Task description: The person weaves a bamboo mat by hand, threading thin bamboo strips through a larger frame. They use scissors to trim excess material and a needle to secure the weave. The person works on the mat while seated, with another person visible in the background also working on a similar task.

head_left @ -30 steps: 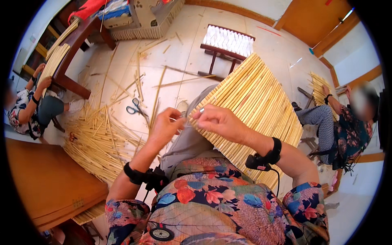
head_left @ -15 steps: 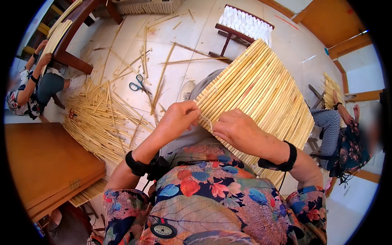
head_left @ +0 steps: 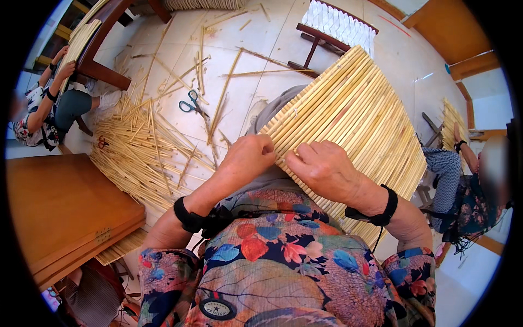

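A mat of straight yellow reed stalks (head_left: 348,117), bound side by side, lies slanting across my lap. My left hand (head_left: 249,161) is closed at its near left edge, fingertips curled in. Close beside it, my right hand (head_left: 322,168) is also closed, its knuckles up and resting over the mat's edge. Both hands grip a thin white string, now almost wholly hidden by the fingers. A small tuft of string (head_left: 295,113) shows on the mat farther up that edge.
Loose reed stalks (head_left: 136,147) are heaped on the floor at left, near teal-handled scissors (head_left: 192,104). A wooden cabinet (head_left: 71,201) stands at near left. Ahead is a dark-framed stool with a white woven seat (head_left: 338,27). Two people sit at the far left and right, handling reed pieces.
The hands have curled more tightly, and the string that showed between them is now mostly out of sight. The whole view has shifted slightly.
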Tool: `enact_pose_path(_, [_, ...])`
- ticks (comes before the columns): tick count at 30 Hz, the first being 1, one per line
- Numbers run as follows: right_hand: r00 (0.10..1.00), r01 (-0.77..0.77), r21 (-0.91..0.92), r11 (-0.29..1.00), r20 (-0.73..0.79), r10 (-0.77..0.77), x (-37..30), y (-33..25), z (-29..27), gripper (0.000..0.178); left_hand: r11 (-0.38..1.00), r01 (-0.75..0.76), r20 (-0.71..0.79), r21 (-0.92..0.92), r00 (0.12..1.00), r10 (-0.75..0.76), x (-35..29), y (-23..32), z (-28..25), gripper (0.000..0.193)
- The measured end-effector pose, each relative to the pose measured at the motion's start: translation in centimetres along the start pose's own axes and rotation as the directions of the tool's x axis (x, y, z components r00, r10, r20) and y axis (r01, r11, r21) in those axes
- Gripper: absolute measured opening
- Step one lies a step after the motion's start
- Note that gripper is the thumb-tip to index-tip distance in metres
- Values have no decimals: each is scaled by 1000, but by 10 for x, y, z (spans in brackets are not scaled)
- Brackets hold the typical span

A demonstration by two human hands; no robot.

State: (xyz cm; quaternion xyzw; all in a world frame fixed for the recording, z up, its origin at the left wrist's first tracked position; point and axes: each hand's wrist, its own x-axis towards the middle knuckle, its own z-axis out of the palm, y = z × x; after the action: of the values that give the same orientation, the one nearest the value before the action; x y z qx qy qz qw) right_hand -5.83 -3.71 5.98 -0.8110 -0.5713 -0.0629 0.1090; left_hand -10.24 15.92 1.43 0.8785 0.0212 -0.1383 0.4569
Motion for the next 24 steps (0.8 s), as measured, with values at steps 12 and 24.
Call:
enact_pose_path(12, [967, -216, 530, 820, -1, 255, 15, 15, 35, 13, 996, 16, -236, -88, 971, -37, -9, 1, 10, 10])
enact_pose_path(24, [952, -250, 510, 823, -23, 304, 13, 12, 42, 32, 965, 110, -185, -240, 970, -156, -8, -3, 10, 7])
